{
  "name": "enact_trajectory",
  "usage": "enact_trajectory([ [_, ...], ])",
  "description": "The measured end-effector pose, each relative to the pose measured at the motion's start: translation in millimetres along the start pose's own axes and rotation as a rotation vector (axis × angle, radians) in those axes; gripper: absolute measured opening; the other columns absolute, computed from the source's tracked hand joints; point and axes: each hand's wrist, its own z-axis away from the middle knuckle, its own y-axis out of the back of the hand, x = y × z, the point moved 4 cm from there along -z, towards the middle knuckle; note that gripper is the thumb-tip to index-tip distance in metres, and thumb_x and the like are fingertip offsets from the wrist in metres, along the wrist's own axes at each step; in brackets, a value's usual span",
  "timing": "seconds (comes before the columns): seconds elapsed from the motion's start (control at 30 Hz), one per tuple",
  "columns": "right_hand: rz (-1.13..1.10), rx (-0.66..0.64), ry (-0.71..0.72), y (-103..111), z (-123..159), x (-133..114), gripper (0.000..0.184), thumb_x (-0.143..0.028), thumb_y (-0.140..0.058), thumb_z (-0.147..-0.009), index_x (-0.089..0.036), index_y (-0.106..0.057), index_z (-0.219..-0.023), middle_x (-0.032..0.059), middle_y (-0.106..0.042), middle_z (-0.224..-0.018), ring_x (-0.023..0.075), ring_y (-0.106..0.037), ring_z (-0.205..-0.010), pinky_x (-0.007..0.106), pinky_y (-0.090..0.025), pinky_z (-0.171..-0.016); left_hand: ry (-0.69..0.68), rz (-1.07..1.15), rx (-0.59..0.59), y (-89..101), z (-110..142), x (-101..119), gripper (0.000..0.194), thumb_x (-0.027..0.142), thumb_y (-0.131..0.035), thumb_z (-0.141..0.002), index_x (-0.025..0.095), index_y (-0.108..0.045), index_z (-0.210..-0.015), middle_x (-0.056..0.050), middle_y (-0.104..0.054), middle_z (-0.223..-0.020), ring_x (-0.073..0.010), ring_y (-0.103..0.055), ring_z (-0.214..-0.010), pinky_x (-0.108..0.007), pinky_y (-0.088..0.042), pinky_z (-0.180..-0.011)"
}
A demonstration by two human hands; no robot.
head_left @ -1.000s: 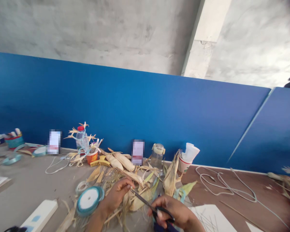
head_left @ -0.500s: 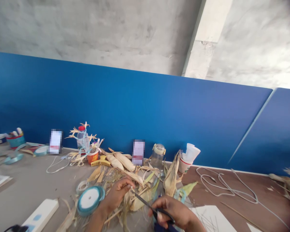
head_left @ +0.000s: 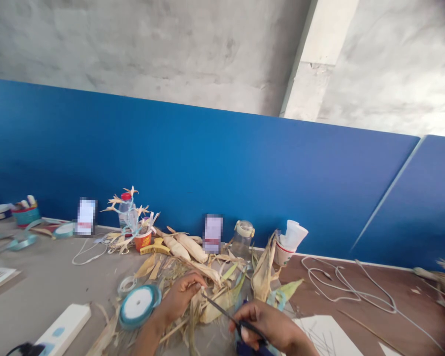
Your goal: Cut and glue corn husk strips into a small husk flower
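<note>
My right hand [head_left: 261, 324] is wrapped round the dark handles of a pair of scissors [head_left: 219, 308], whose blades point up and left. The blade tips reach to the fingertips of my left hand [head_left: 183, 294]. Those fingers are pinched together on a small pale piece [head_left: 202, 288], too small to name. Dry corn husks [head_left: 222, 304] lie under and around both hands. Just left of my left wrist is a spool of teal ribbon [head_left: 137, 304], with a roll of clear tape [head_left: 127, 285] behind it.
Behind the husks stand a phone [head_left: 213, 233], a clear jar [head_left: 242, 240] and a paper cup [head_left: 284, 253]. An orange cup [head_left: 143, 241] is near a husk-flower stem [head_left: 128, 217]. A power strip [head_left: 65, 329] lies at left, white cables [head_left: 352, 289] and paper [head_left: 324, 331] at right.
Almost nothing differs. My right hand and the scissors have shifted very slightly, while my left hand keeps its pinch in the same place.
</note>
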Motion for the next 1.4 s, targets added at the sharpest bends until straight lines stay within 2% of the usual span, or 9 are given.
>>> enact_trajectory([
  [0.17, -0.003, 0.001, 0.016, 0, 0, -1, 0.024, -0.025, -0.062, -0.061, -0.013, -0.071, -0.079, -0.0066, -0.049, -0.044, 0.0053, -0.034, -0.04, 0.02, -0.024, -0.045, 0.0, -0.006, 0.0, 1.3, -1, -5, 0.028, 0.044, -0.051, -0.081, 0.021, -0.066, -0.076, -0.002, -0.058, -0.079, -0.0221, -0.053, -0.079, -0.034, -0.038, -0.079],
  [0.5, 0.074, -0.024, -0.027, -7, 2, -6, 0.027, -0.019, -0.055, -0.06, -0.016, -0.071, -0.08, -0.006, -0.054, -0.049, 0.0073, -0.043, -0.043, 0.02, -0.032, -0.049, 0.014, -0.005, 0.049, 3.8, -2, -2, 0.027, 0.044, -0.052, -0.081, 0.021, -0.066, -0.077, -0.003, -0.061, -0.081, -0.0217, -0.054, -0.08, -0.033, -0.038, -0.079],
  [0.67, 0.061, -0.009, 0.001, -3, 3, -5, 0.026, -0.02, -0.055, -0.06, -0.016, -0.072, -0.08, -0.0057, -0.055, -0.05, 0.0065, -0.042, -0.042, 0.018, -0.03, -0.047, 0.037, -0.024, 0.05, 5.0, -2, -4, 0.032, 0.049, -0.052, -0.079, 0.02, -0.065, -0.077, -0.004, -0.063, -0.083, -0.0211, -0.054, -0.079, -0.033, -0.039, -0.08],
  [0.93, 0.017, 0.013, -0.005, 2, 5, -4, 0.026, -0.022, -0.055, -0.06, -0.014, -0.07, -0.08, -0.0061, -0.052, -0.046, 0.0051, -0.039, -0.039, 0.017, -0.023, -0.041, 0.005, -0.034, 0.039, 5.0, -2, -11, 0.028, 0.045, -0.051, -0.081, 0.021, -0.065, -0.079, -0.003, -0.063, -0.085, -0.0221, -0.054, -0.083, -0.032, -0.037, -0.081],
  [1.2, 0.016, 0.007, -0.022, 6, 3, 2, 0.03, -0.022, -0.055, -0.059, -0.013, -0.069, -0.083, -0.006, -0.053, -0.048, 0.0049, -0.038, -0.04, 0.017, -0.022, -0.041, 0.027, -0.07, 0.02, 3.2, -2, -7, 0.028, 0.045, -0.05, -0.081, 0.021, -0.064, -0.079, -0.004, -0.063, -0.084, -0.0216, -0.054, -0.082, -0.033, -0.038, -0.081],
  [1.4, 0.0, -0.024, 0.019, 7, 3, 4, 0.033, -0.034, -0.063, -0.064, -0.011, -0.069, -0.087, -0.0055, -0.052, -0.048, 0.005, -0.038, -0.041, 0.018, -0.021, -0.041, 0.026, -0.1, 0.029, 2.4, -1, -2, 0.026, 0.041, -0.049, -0.082, 0.021, -0.065, -0.078, -0.004, -0.063, -0.083, -0.021, -0.054, -0.079, -0.033, -0.04, -0.079],
])
